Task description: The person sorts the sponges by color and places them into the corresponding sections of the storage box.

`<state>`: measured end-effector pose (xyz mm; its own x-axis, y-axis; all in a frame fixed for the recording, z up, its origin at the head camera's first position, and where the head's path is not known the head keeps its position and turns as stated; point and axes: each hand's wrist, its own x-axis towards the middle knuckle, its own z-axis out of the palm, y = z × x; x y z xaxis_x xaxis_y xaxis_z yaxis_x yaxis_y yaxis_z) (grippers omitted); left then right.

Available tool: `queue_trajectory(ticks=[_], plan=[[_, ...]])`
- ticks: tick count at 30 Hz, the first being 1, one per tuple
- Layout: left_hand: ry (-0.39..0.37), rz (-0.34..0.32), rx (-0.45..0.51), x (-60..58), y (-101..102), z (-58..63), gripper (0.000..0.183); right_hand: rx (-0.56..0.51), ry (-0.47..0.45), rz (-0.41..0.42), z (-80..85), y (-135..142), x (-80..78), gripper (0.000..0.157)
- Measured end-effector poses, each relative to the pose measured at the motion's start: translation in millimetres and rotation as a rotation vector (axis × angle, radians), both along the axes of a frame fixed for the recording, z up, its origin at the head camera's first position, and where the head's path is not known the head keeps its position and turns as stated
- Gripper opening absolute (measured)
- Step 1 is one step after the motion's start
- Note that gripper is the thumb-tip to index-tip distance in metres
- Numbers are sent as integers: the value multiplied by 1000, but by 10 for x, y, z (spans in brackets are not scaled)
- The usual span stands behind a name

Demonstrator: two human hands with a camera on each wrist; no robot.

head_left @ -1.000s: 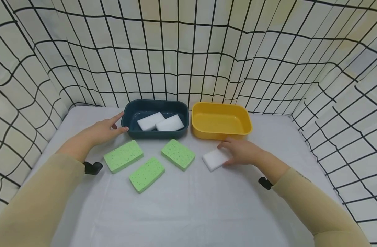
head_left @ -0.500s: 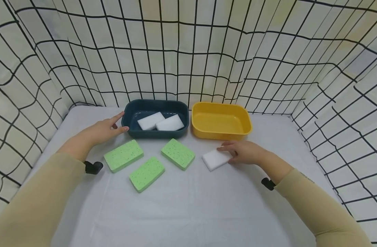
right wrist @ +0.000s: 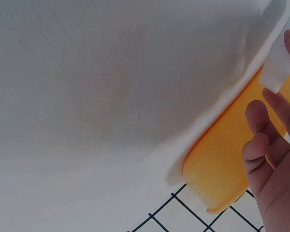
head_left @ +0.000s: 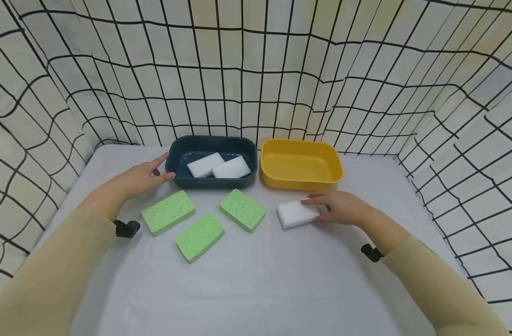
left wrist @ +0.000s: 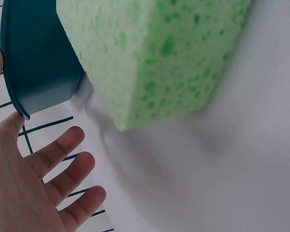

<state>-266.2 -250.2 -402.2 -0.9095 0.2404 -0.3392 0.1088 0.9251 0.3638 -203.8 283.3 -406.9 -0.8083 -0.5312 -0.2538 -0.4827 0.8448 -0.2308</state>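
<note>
In the head view my left hand (head_left: 134, 181) touches the left end of the dark blue tub (head_left: 214, 184), thumb and index finger on its rim. Its other fingers stretch out straight in the left wrist view. To the right, my right hand (head_left: 342, 208) pinches a white sponge (head_left: 290, 214) by its right end, between thumb and fingertips. That sponge lies low at the table, in front of the yellow tub (head_left: 300, 183); whether it is lifted I cannot tell. The right wrist view has the sponge's end (right wrist: 275, 72) between the thumb and a finger.
Two white sponges (head_left: 231, 168) lie inside the blue tub. Three speckled green sponges (head_left: 169, 212) rest on the white cloth (head_left: 256, 289) before it. Black grid netting (head_left: 247, 84) stands at the back and both sides.
My right hand has shifted slightly right and now grips the white sponge, which has turned a little and moved slightly right. My left hand stays where it was.
</note>
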Motion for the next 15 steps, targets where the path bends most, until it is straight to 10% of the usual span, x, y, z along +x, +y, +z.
queue_trajectory(ticks=[15], plan=[[-11,13,-4,-19,11,-5,93,-76,35,1,151,84,41,54]])
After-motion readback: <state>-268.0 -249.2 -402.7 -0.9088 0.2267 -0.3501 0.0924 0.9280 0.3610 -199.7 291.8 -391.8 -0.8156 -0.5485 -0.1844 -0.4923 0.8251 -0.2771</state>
